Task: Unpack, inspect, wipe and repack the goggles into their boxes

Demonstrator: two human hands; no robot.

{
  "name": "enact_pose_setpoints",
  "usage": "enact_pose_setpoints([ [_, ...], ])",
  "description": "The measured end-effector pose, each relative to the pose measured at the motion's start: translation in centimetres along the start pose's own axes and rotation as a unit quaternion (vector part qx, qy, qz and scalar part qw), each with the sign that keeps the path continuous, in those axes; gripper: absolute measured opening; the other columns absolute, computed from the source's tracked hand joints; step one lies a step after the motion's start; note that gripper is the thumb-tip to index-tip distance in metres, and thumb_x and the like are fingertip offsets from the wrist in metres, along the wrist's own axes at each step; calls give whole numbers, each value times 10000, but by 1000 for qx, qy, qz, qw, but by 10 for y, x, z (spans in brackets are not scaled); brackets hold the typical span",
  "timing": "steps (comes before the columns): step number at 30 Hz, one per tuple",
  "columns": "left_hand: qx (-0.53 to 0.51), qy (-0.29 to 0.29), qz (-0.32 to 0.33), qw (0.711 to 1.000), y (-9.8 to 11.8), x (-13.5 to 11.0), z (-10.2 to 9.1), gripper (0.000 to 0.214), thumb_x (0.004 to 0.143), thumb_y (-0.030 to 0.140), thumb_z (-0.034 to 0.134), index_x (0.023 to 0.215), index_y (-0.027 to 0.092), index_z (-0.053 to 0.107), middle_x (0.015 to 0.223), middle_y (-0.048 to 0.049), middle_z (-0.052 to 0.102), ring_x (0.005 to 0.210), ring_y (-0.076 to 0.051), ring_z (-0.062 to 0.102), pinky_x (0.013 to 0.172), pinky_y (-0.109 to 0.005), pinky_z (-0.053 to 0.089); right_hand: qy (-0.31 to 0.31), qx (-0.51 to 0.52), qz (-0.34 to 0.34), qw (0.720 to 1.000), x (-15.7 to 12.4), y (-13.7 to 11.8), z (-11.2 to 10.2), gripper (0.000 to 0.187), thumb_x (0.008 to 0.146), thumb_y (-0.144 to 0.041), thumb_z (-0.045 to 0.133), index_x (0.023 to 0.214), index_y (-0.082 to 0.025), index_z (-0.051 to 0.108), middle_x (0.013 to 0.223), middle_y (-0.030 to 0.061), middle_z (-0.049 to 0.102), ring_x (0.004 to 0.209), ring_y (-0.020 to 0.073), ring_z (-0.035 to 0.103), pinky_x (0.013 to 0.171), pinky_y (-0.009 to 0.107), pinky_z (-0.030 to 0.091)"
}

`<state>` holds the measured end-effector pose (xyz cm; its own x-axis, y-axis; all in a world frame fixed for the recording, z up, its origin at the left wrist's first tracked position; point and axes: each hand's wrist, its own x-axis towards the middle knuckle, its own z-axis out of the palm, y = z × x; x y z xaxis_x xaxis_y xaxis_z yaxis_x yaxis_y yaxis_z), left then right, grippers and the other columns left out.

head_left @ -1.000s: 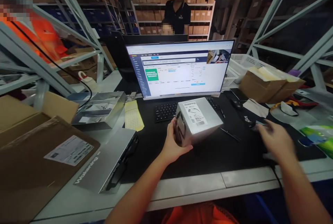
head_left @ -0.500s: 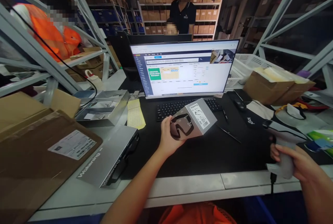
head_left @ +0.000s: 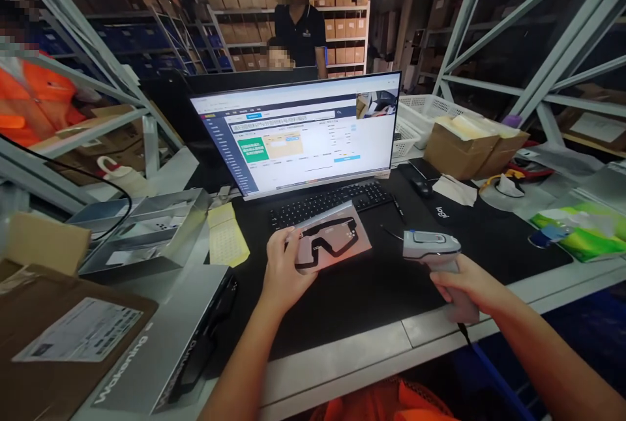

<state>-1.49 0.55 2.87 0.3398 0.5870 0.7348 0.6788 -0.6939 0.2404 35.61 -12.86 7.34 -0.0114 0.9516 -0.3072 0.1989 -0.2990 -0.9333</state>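
Note:
My left hand (head_left: 285,272) grips one end of a small grey box (head_left: 337,238) with dark goggle-style glasses pictured on its face. The box is tilted above the black desk mat (head_left: 342,317), just in front of the keyboard (head_left: 327,203). To its right, my right hand (head_left: 462,284) is wrapped around the handle of a grey barcode scanner (head_left: 431,245), whose head points left toward the box. A cable runs down from the scanner's handle. At the left lies another grey box (head_left: 161,336) marked "Wakening".
A lit monitor (head_left: 303,134) stands behind the keyboard. On the left are a brown carton (head_left: 73,336), an open grey tray (head_left: 147,238) and a yellow sheet (head_left: 226,235). A mouse (head_left: 421,188), cartons (head_left: 462,144) and a green packet (head_left: 581,229) occupy the right. Two people stand beyond.
My right hand has brought the scanner left, closer to the box. The box has turned so its pictured face shows and its labelled side is out of sight. The view has swung right.

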Motion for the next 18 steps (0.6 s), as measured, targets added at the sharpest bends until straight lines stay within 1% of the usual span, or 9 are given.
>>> enact_pose_setpoints([
  [2, 4, -10, 6, 1000, 0, 0, -1, 902, 774, 285, 777, 1537, 289, 296, 1390, -173, 437, 1312, -394, 461, 1082, -603, 453, 14, 40, 3, 999, 4, 7, 1, 318, 724, -451, 763, 775, -156, 657, 530, -5, 571, 503, 138, 518, 540, 273, 407],
  [4, 6, -15, 12, 1000, -1, -1, 0, 883, 784, 282, 775, 1531, 291, 303, 1387, -173, 441, 1306, -388, 466, 1079, -602, 458, 32, 70, 9, 997, 5, 14, -2, 396, 703, -459, 795, 924, -159, 661, 543, -21, 576, 503, 140, 515, 529, 267, 396],
  [5, 5, -17, 13, 1000, -2, -1, 1, 882, 785, 282, 777, 1530, 289, 305, 1387, -174, 442, 1303, -387, 467, 1077, -603, 459, 41, 78, 10, 996, 5, 17, -4, 422, 701, -466, 805, 952, -162, 654, 548, -23, 580, 508, 142, 518, 531, 266, 395],
  [8, -1, -13, 7, 1000, -3, -1, 1, 897, 787, 297, 785, 1540, 289, 298, 1396, -178, 440, 1307, -388, 459, 1080, -614, 453, 48, 80, 9, 996, 4, 20, -13, 419, 716, -484, 805, 937, -164, 649, 549, -18, 577, 520, 146, 523, 544, 273, 402],
  [11, -6, -8, 2, 1000, -3, 0, -4, 902, 785, 295, 787, 1545, 302, 300, 1407, -174, 435, 1316, -387, 456, 1088, -615, 444, 36, 66, 25, 997, 7, 19, -15, 389, 717, -505, 800, 784, -170, 617, 554, -4, 571, 520, 147, 522, 552, 290, 428],
  [13, -9, -14, 0, 1000, -3, 1, -7, 901, 779, 307, 795, 1541, 299, 315, 1413, -173, 441, 1320, -386, 460, 1094, -611, 442, 42, 58, 43, 997, 13, 20, -11, 418, 713, -536, 799, 743, -183, 576, 604, 10, 604, 528, 151, 543, 560, 300, 455],
  [16, -22, -41, -8, 999, -1, 1, -11, 917, 759, 342, 819, 1535, 288, 331, 1430, -171, 460, 1334, -383, 464, 1110, -596, 441, 40, 30, 54, 997, 25, 28, -1, 448, 764, -599, 742, 866, -187, 600, 671, 30, 666, 598, 190, 620, 616, 322, 502],
  [18, -40, -56, -22, 997, 2, 1, -13, 938, 735, 346, 841, 1528, 289, 343, 1441, -162, 469, 1342, -377, 465, 1121, -589, 438, 46, -39, 41, 997, 36, 39, 4, 481, 794, -628, 694, 951, -176, 638, 708, 59, 703, 694, 235, 675, 682, 349, 528],
])
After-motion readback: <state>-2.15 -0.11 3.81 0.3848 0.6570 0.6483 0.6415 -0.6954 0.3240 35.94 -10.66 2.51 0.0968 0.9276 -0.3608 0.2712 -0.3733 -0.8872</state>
